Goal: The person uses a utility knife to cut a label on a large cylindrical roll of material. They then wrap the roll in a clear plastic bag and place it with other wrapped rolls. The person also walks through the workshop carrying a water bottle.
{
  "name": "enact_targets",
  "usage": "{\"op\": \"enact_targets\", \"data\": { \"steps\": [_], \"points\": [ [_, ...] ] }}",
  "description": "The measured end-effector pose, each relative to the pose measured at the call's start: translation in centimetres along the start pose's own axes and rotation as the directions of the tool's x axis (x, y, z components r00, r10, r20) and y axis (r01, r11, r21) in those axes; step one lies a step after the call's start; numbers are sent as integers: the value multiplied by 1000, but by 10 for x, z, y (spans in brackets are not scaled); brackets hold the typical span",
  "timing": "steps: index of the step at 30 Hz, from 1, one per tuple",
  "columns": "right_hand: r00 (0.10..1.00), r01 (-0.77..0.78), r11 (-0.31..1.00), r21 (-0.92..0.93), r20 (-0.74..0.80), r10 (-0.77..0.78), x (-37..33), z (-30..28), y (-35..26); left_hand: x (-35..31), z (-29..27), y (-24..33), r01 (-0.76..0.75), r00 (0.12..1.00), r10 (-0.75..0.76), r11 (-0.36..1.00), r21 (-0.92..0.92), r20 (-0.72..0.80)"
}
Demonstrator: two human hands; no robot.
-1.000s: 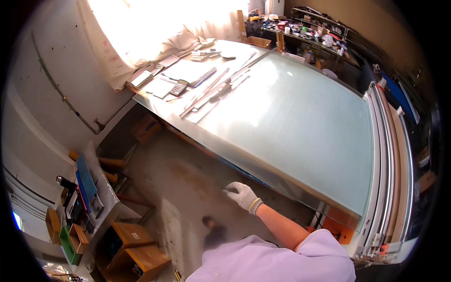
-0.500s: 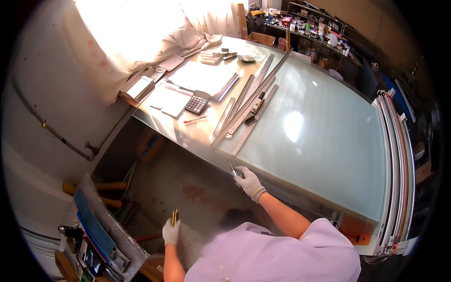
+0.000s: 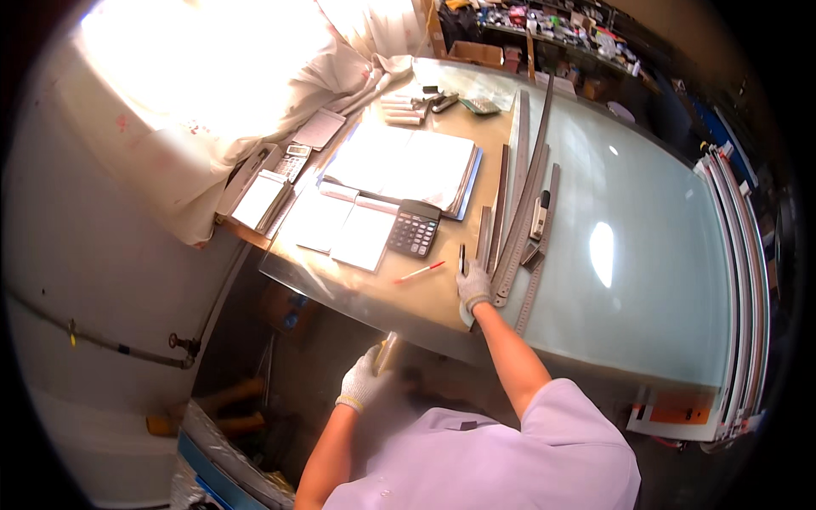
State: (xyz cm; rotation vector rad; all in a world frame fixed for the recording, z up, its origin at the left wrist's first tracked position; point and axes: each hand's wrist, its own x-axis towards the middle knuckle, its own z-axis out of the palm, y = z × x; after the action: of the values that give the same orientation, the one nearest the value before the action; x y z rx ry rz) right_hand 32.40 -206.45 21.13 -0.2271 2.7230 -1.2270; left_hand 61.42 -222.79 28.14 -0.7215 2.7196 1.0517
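Observation:
My left hand [image 3: 362, 380], in a whitish knit glove, is closed around a slim yellow tool [image 3: 387, 350], smeared by motion, in front of the table's near edge. Over that edge reaches my gloved right hand [image 3: 474, 287], closed on a slim dark pen-like tool [image 3: 462, 257] that points upward; its lower part is hidden. Beside this hand lie several metal rulers [image 3: 510, 265] and a white-and-black cutter-like tool [image 3: 541, 214]. Left of it rest a red-and-white pen [image 3: 419, 272] and a black calculator [image 3: 415, 228].
Open papers and a binder [image 3: 408, 166] cover the table's left part. A pale green glass-like surface [image 3: 629, 314] spans the right, with long metal profiles [image 3: 733, 297] along its far-right side. A pipe with a valve [image 3: 183, 347] runs along the left wall.
My right hand has moved forward from the table's edge to beside the rulers, still holding the pen-like tool. My left hand has risen toward the table with the yellow tool. The view has shifted.

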Motion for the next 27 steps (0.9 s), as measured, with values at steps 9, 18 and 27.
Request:
{"op": "enact_targets", "data": {
  "steps": [9,18,27],
  "points": [
    [972,-121,984,-133,-215,90,8,40,-11,120,-28,0,-91,972,140,964,-249,187],
    [921,-230,973,21,-318,224,-3,42,-29,232,-8,45,-88,892,300,849,-521,338],
    [854,-387,908,-160,-433,287,30,49,-30,260,-107,-56,-43,768,405,805,-592,495]
  ]
}}
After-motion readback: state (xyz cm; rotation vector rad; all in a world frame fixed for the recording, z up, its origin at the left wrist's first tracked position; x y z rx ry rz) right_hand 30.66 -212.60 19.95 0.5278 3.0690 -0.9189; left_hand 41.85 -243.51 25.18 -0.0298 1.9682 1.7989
